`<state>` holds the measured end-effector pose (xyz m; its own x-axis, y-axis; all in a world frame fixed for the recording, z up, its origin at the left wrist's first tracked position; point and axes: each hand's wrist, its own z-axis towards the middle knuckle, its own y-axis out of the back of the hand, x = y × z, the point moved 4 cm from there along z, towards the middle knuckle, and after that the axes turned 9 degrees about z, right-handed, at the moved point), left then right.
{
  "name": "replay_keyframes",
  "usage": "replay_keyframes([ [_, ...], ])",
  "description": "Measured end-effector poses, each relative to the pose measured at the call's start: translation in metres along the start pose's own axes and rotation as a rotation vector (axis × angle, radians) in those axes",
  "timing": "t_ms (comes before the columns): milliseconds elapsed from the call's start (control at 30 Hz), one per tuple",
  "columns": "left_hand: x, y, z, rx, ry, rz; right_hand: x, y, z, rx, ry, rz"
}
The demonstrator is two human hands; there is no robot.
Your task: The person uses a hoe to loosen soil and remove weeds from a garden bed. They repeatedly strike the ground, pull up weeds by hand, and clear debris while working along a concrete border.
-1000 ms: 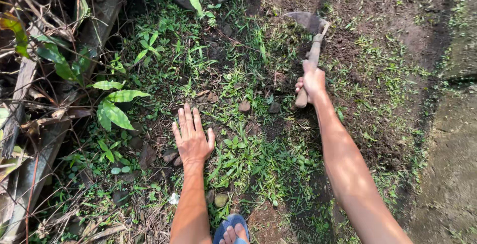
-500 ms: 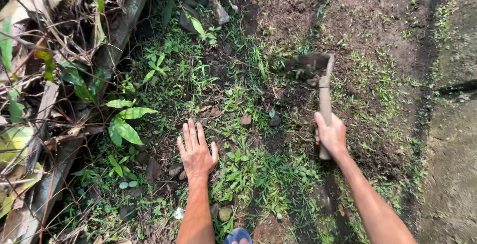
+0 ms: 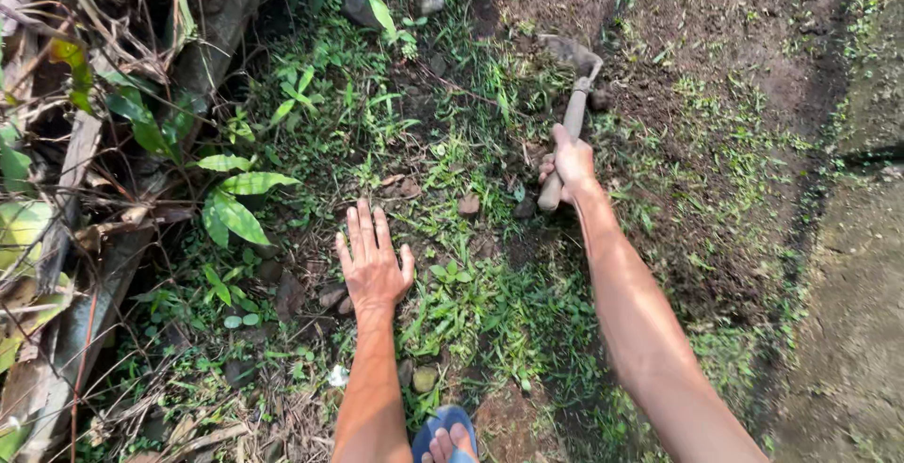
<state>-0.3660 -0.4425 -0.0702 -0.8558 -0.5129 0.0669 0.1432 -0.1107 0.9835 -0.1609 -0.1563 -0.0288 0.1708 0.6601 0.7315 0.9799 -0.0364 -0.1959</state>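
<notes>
Green weeds [image 3: 490, 303], dark brown soil [image 3: 753, 39] — blue sandal [image 3: 443, 425], pale wooden handle [image 3: 565, 143]

No packages, no labels, no signs, no screens in view, only bare ground, grass, leaves and stones

The ground [image 3: 716, 58] is dark dirt with patches of short green grass [image 3: 490, 303]. Small stones [image 3: 468, 205] lie on it near the middle. At 9 o'clock are dry sticks and dead leaves [image 3: 56, 237], with a leafy green plant [image 3: 235, 204] beside them. At 3 o'clock runs a bare gray strip [image 3: 857, 331].
</notes>
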Motion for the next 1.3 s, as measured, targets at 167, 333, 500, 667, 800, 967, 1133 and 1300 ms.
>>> replay_keyframes([
  [167, -0.003, -0.001, 0.0, 0.027, -0.006, 0.048, -0.022, 0.034, -0.042, 0.076, -0.009, -0.116],
  [333, -0.001, 0.001, 0.001, 0.005, -0.01, 0.051, -0.043, 0.076, -0.089, 0.133, 0.01, -0.344],
  [500, -0.001, 0.003, 0.003, 0.002, 0.012, -0.017, -0.046, 0.114, -0.129, 0.179, 0.202, -0.659],
  [667, -0.001, 0.007, 0.0, -0.017, 0.003, -0.028, -0.002, 0.076, -0.091, 0.221, 0.405, -0.657],
  [800, 0.002, 0.004, 0.001, -0.01, 0.009, -0.055, 0.036, -0.01, -0.024, 0.225, 0.34, -0.238],
  [967, 0.003, -0.003, 0.003, 0.011, 0.004, -0.075, 0.02, -0.071, 0.016, 0.21, 0.074, -0.026],
  [1133, 0.003, -0.001, 0.0, -0.013, 0.004, -0.073, -0.012, -0.058, 0.006, 0.154, 0.091, -0.123],
  [1300, 0.001, 0.006, 0.004, -0.029, -0.002, -0.063, -0.019, -0.041, -0.013, 0.09, 0.074, -0.199],
])
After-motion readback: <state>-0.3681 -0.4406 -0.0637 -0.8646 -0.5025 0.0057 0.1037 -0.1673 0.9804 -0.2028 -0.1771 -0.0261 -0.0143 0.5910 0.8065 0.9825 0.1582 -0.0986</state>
